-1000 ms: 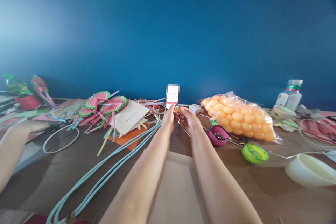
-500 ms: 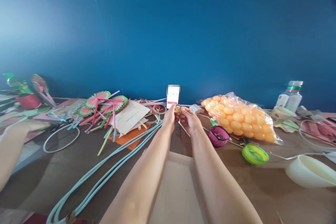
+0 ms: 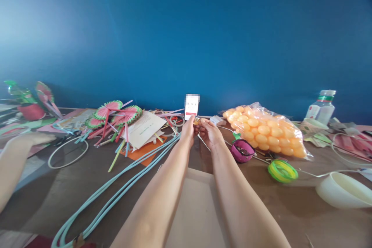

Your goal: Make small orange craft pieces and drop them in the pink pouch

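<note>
Both arms reach forward over the brown table, and the fingertips meet at a small shiny orange-gold thing (image 3: 197, 120), too small to make out in kind. My left hand (image 3: 188, 131) is closed on it from the left, and my right hand (image 3: 211, 131) pinches at it from the right. Just behind the fingers a phone (image 3: 191, 106) stands upright with a lit white screen showing digits. A white cord (image 3: 204, 141) runs down between the wrists. Right of my right hand sits a small purple bowl (image 3: 242, 155) with dark bits in it.
Right: a clear bag of orange balls (image 3: 266, 131), a green-yellow roll (image 3: 282, 171), a white bowl (image 3: 343, 190), a bottle (image 3: 321, 106). Left: pink-green paper fans (image 3: 128, 115), papers (image 3: 147, 127), pale blue tubes (image 3: 116, 190). Another person's arm (image 3: 17, 159) rests far left. A blue wall (image 3: 186, 38) stands behind.
</note>
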`<action>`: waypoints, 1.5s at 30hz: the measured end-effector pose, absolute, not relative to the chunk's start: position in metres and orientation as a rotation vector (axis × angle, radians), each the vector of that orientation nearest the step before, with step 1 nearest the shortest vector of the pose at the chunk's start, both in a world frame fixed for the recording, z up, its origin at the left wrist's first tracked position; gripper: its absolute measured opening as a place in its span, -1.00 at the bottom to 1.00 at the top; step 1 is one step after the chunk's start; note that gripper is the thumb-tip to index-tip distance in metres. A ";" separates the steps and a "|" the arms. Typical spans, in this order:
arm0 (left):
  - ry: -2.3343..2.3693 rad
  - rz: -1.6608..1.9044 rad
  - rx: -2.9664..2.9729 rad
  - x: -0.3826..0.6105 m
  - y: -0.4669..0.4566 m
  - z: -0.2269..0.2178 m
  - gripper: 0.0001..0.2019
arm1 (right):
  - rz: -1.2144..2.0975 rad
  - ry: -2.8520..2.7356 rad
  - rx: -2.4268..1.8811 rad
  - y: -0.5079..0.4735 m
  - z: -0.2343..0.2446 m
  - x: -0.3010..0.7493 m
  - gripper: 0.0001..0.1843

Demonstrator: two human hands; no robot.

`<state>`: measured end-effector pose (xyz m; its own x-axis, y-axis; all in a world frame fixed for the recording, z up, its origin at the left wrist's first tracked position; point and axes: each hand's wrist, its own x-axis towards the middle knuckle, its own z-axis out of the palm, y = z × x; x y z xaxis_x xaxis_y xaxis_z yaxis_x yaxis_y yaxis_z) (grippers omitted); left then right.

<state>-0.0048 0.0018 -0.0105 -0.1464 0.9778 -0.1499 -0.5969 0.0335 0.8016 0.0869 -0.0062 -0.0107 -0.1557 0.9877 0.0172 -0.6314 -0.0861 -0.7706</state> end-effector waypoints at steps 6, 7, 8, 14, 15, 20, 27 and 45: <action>0.879 1.500 0.546 -0.005 -0.001 -0.008 -0.67 | 1.602 -0.769 -0.613 -0.005 -0.012 0.087 -0.59; 0.877 1.499 0.547 -0.005 -0.001 -0.008 -0.67 | 1.600 -0.777 -0.613 -0.005 -0.012 0.087 -0.60; 0.876 1.498 0.549 -0.005 -0.001 -0.008 -0.66 | 1.596 -0.785 -0.615 -0.005 -0.012 0.087 -0.61; 0.899 1.494 0.551 -0.005 -0.002 -0.007 -0.66 | 1.575 -0.792 -0.633 -0.006 -0.011 0.087 -0.62; 0.901 1.495 0.552 -0.005 -0.002 -0.006 -0.67 | 1.572 -0.791 -0.631 -0.006 -0.011 0.087 -0.61; 0.894 1.511 0.547 -0.005 -0.001 -0.007 -0.66 | 1.561 -0.804 -0.653 -0.006 -0.011 0.087 -0.63; 0.902 1.522 0.554 -0.004 0.000 -0.009 -0.66 | 1.566 -0.786 -0.669 -0.006 -0.011 0.086 -0.60; 0.975 1.527 0.594 -0.004 0.003 -0.015 -0.59 | 1.491 -0.799 -0.720 -0.004 -0.015 0.083 -0.63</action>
